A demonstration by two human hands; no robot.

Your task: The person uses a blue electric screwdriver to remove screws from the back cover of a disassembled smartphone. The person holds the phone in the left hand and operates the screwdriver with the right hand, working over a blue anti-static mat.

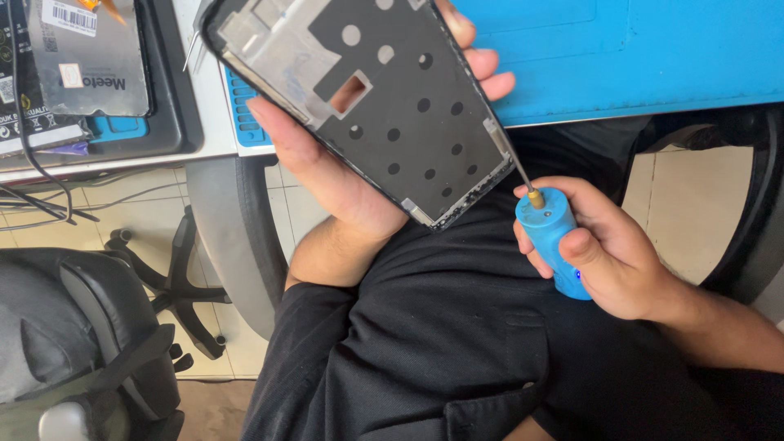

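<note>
Overhead, blue mat, tiled floor, office chair

phone frame top cut off, left fingers mostly hidden behind it

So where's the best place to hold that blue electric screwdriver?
Grip the blue electric screwdriver around its thick round barrel, coming from its right side, as the right hand does. The thin bit points up-left into the phone frame, so that end stays free.
</note>
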